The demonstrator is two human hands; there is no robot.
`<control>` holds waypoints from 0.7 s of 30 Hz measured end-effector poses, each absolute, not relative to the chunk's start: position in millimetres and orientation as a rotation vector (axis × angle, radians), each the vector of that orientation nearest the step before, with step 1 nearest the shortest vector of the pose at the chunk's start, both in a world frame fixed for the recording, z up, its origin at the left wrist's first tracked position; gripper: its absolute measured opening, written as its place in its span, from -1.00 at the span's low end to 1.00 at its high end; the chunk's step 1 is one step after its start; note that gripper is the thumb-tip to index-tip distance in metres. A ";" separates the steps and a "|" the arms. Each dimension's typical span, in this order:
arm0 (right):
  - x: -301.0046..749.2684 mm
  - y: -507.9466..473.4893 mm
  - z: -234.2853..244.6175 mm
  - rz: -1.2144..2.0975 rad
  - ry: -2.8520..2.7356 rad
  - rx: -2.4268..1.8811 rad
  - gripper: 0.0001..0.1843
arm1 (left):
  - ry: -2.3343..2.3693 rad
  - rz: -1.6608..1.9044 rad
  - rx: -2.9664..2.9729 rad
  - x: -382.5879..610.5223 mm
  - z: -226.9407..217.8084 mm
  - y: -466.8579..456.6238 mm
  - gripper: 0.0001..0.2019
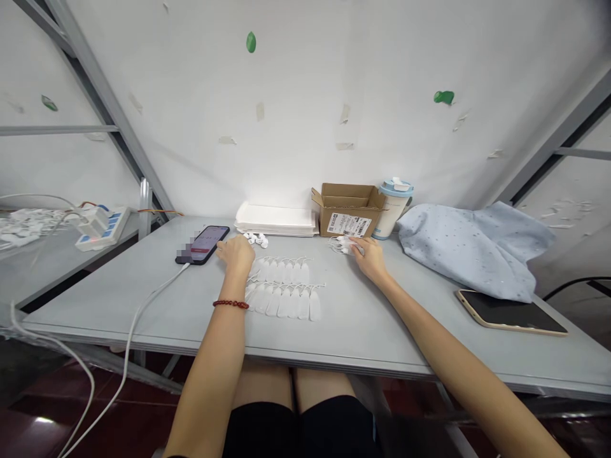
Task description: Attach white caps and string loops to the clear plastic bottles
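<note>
My left hand (235,253) reaches forward on the grey table (382,331), fingers curled beside a phone (203,244) with a lit screen; a red bead bracelet circles the wrist. My right hand (368,256) rests near a small pile of white pieces (340,245) in front of a cardboard box (348,208), fingertips touching the pile. Between the hands lie two rows of small white pads (284,286) laid side by side. A few loose white pieces (256,239) sit just beyond the left hand.
A stack of white sheets (277,219) lies against the wall. A lidded cup (394,207) stands right of the box, then a pale blue cloth (472,248) and a tablet (510,312). A white cable (143,312) runs off the phone. A power strip (101,228) sits far left.
</note>
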State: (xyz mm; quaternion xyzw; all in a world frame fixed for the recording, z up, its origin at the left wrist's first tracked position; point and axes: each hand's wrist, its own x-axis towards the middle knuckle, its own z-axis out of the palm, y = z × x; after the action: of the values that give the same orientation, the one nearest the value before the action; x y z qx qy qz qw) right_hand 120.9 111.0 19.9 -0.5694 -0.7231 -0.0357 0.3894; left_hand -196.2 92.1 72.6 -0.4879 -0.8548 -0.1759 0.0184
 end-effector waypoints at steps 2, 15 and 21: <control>121.8 112.8 17.1 -0.100 -1.848 -1.454 -0.63 | -2.663 -0.552 -1.500 -195.5 73.7 91.6 -0.74; 86.3 77.5 43.2 -0.276 -2.033 -1.278 -0.66 | -2.554 -0.590 -1.536 -180.9 81.4 83.2 -0.75; 57.0 51.3 45.8 0.212 -2.425 -1.010 -0.66 | -2.436 -0.593 -1.669 -164.8 85.4 77.7 -0.74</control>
State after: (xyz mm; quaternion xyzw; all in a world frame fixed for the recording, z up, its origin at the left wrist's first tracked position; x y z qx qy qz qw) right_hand 57.0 51.3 45.8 -0.3709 -0.8909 0.0780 0.2505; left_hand -164.8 77.7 85.4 -0.5530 -0.8071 -0.1965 0.0645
